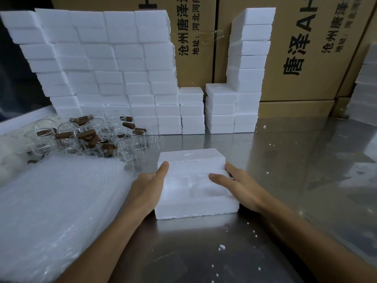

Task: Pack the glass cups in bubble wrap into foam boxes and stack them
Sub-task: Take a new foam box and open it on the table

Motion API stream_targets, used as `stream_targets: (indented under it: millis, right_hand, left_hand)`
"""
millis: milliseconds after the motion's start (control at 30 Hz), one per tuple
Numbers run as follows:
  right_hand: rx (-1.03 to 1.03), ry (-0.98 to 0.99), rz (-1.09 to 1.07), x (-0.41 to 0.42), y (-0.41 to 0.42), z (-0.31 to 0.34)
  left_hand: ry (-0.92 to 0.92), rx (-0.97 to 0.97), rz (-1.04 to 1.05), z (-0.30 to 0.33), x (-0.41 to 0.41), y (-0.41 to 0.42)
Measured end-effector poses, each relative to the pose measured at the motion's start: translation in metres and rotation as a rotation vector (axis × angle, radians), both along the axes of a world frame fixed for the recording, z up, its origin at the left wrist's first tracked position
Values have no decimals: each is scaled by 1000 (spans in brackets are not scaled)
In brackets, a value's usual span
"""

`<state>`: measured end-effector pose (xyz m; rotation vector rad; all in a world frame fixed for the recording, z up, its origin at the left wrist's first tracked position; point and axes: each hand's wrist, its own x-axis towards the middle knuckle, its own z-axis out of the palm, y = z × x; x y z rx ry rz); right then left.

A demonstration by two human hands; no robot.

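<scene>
Dozens of boxes [106,64] already stacked at the back. My left hand [148,186] and right hand [238,186], grip spread flat, press the sides of one box [193,184] mid-surface [285,180]. Many cups [89,135] wait beside the wrap [57,201]; I'd say plenty left.

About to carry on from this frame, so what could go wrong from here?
1. Both hands, left hand and right hand, only flank the foam box; squeezing may crumble it, as crumbs already litter the table.
2. The glass cups lie piled loose beside the bubble wrap; reaching in could knock them together.
3. The tall foam stack looks uneven and might topple.
</scene>
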<state>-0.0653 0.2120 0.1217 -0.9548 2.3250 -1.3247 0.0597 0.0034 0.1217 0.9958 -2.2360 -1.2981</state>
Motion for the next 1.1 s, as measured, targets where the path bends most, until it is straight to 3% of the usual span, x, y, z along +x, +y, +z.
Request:
stream_targets:
  millis: [200, 433, 600, 867, 1000, 1100]
  right_hand:
    - [56, 65, -132, -1, -6, 3]
    - [86, 65, -379, -4, -15, 10]
    - [118, 80, -432, -5, -18, 11]
    - [-5, 126, -365, 0, -19, 8]
    - [70, 187, -374, 3, -19, 10]
    - [272, 422, -407, 1, -28, 21]
  left_hand:
    - [-32, -82, 60, 3, -1, 0]
    - [85, -98, 162, -1, 2, -5]
    - [196, -79, 160, -7, -2, -9]
    - [305, -39, -153, -4, 0, -9]
    - [343, 26, -291, -3, 1, -9]
    - [335, 14, -304, -3, 0, -10]
